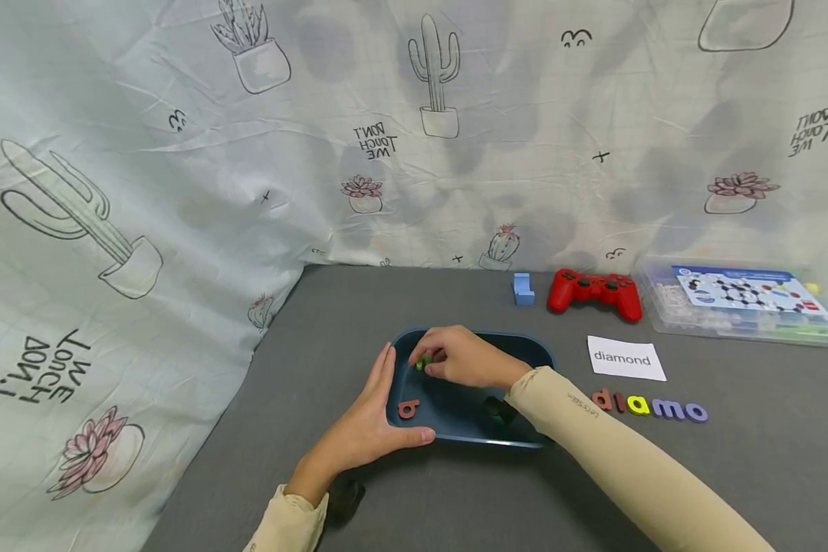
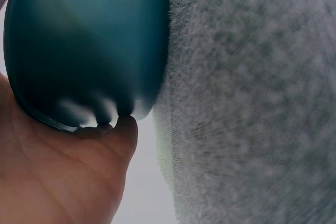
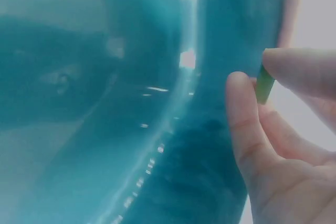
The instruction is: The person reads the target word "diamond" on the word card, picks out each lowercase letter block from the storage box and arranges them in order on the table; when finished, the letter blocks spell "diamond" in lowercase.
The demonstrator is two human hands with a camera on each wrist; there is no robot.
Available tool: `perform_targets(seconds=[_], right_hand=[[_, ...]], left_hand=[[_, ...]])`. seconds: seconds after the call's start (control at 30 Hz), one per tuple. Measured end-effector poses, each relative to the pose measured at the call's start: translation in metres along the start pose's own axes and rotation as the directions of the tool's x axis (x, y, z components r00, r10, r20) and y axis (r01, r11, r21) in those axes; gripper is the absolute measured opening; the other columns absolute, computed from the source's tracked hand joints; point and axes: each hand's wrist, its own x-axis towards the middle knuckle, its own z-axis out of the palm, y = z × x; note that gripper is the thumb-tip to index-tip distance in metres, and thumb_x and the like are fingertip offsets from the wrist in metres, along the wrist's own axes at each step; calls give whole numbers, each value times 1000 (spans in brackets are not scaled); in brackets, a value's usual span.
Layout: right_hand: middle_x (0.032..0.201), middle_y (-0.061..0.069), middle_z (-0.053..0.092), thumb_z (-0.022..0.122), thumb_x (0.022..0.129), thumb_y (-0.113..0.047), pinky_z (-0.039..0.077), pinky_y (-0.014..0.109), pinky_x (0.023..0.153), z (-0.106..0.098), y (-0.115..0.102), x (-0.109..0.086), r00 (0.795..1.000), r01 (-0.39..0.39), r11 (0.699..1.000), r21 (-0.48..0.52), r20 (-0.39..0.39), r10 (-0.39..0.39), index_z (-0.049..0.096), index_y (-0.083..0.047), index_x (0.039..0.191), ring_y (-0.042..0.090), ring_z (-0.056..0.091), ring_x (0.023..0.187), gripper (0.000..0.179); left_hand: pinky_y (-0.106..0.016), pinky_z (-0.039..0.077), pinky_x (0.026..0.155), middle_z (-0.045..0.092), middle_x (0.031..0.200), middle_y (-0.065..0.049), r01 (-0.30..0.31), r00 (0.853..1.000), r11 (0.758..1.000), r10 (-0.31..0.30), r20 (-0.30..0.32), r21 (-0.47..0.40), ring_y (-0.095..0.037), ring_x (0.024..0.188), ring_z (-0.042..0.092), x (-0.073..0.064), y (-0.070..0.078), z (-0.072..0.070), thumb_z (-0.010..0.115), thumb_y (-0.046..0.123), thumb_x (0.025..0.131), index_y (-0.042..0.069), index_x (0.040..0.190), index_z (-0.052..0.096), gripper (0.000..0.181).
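Observation:
My left hand point(image 1: 379, 418) rests against the left end of a dark blue tray point(image 1: 469, 438), its fingers straight along the outer wall and the thumb stretched along the near rim. Over the tray's left part, my right hand point(image 1: 465, 359) pinches a small green letter point(image 3: 265, 85) between thumb and fingertips. Fingers cover much of that letter, and I cannot tell which letter it is. A red letter point(image 1: 408, 409) lies on the tray floor near the left hand. In the left wrist view, the palm point(image 2: 58, 177) sits close against the tray's teal wall point(image 2: 100, 35).
Right of the tray, colored letters point(image 1: 638, 405) spell "diamo" below a white card point(image 1: 625, 358) printed "diamond". Behind stand a light blue block point(image 1: 523, 290), a red game controller point(image 1: 596, 293) and a clear plastic case point(image 1: 745, 303). A patterned cloth point(image 1: 414, 176) hangs behind the grey table.

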Motion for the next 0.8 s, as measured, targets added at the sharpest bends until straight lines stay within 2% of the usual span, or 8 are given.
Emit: perform_targets(seconds=[0.2,0.33,0.53,0.8], right_hand=[[118,5,74,71,102,-1,59,31,80,-14,-6,-15,999,-7,997,71,-33,10,78,-3,124,14,68,91,23],[120,11,74,70,103,-1,60,33,81,-22,-8,-28,998,-1,993,120,-60,9,76,-1,125,24,72,95,24],[112,10,77,70,102,-1,60,33,87,-31,-8,-46,993,-16,979,201,-112,39,74,4,126,34,73,99,25],[104,8,77,73,99,1,61,34,85,-37,-2,-62,985,8,977,215,-170,29,76,0,124,36,72,91,25]], left_hand=[[-69,18,122,-19,177,0,-2,1000,1000,2,-5,4,-31,163,-5,0,0,0,85,55,88,22,172,-11,132],[-70,17,122,-18,178,2,7,1000,1000,-7,-12,23,-32,163,-4,0,0,1,85,56,87,23,172,-11,133],[-71,17,122,-18,178,2,22,999,999,-21,-25,40,-33,163,-4,1,1,0,86,55,86,24,172,-10,133],[-71,16,122,-16,178,3,31,999,998,-30,-29,52,-35,163,-2,2,2,1,87,55,85,24,173,-9,133]])
